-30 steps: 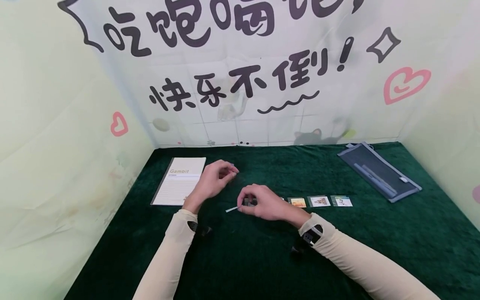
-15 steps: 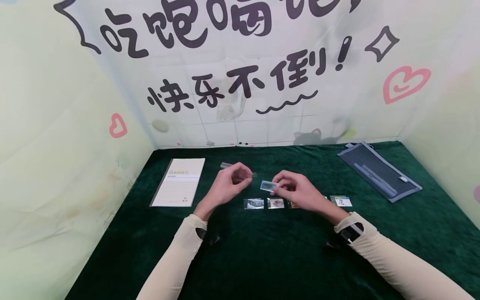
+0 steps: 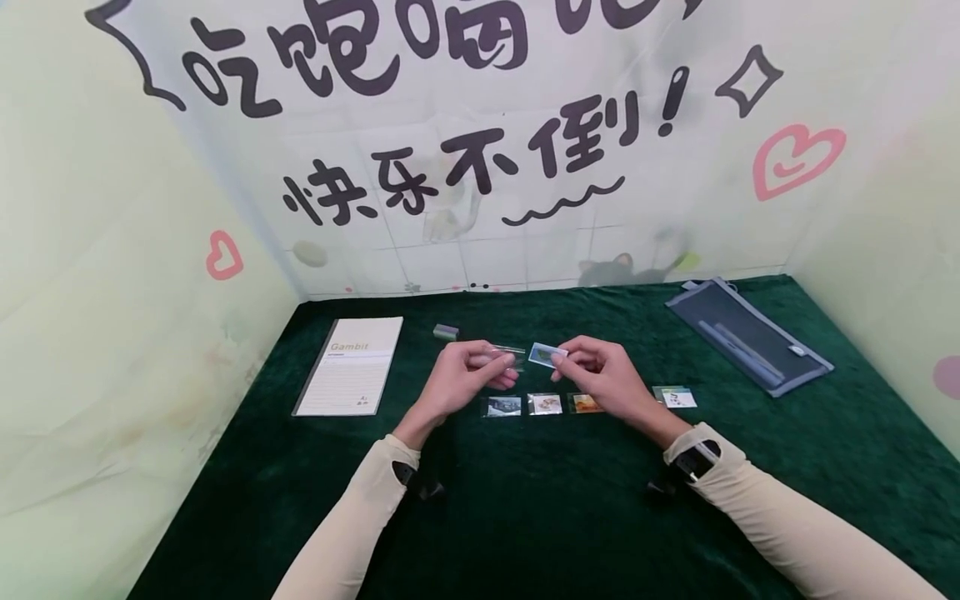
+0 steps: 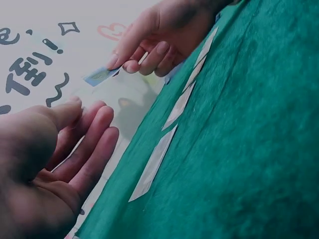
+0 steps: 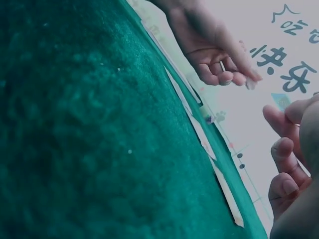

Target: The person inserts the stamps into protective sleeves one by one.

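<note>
My left hand (image 3: 467, 377) pinches a small clear plastic sleeve (image 3: 510, 349) between thumb and fingers; its outline is hard to see. Opposite it, my right hand (image 3: 609, 373) holds a small picture card (image 3: 544, 354), blue with a green patch and a pale border, by one end. Card and sleeve face each other a short gap apart, above the table. In the left wrist view the card (image 4: 99, 76) points toward my left fingertips. Below the hands lies a row of small sleeved picture cards (image 3: 504, 407), partly hidden by my right hand and wrist.
A small grey block or stack (image 3: 446, 332) sits behind my left hand. The Gambit notebook (image 3: 352, 375) lies at the left, and a blue mesh zip pouch (image 3: 750, 337) at the back right. Dark green cloth (image 3: 525, 517) covers the table, with printed hangings around it.
My right hand has moved right and up with the card, turning its picture into view. My left hand has come right from beside the notebook with the clear sleeve, uncovering the grey block.
</note>
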`<state>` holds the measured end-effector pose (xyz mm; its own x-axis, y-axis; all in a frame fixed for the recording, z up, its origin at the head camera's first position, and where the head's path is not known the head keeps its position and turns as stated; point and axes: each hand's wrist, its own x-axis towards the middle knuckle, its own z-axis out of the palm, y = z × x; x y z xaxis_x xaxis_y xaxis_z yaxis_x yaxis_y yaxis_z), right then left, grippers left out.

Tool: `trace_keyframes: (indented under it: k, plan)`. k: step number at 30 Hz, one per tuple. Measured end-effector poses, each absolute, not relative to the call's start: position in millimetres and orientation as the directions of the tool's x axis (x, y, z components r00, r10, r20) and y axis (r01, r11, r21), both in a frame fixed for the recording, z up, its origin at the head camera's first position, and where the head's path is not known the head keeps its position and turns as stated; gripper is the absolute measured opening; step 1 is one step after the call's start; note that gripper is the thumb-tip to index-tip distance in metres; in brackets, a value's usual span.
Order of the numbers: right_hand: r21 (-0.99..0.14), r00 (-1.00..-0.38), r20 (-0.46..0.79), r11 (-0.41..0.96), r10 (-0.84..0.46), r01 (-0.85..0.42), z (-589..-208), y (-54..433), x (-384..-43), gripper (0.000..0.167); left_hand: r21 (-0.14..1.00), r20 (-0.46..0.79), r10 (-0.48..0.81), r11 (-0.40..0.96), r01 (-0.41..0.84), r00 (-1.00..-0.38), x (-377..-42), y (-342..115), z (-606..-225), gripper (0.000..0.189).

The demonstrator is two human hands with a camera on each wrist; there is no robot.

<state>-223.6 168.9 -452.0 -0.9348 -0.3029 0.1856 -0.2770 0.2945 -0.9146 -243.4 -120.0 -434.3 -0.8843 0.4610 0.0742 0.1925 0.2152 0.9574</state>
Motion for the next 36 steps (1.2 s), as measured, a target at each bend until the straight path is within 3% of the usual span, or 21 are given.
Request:
trace_keyframes:
  k: [10,36]
  plan:
    - [-0.933,-0.931,0.148,0.265,-0.333,-0.243,-455.3,173.1,-223.3,0.025,0.981,0.032,0.48,0.153,0.12,-0.877,-242.6,-113.2,-436.3,0.035]
    - [-0.934,-0.916,0.127,0.265,-0.381,-0.24,-457.5,170.6,-223.0,0.023,0.987,0.019,0.5,0.129,0.096,-0.866,-243.3,-115.8,-439.8,0.03]
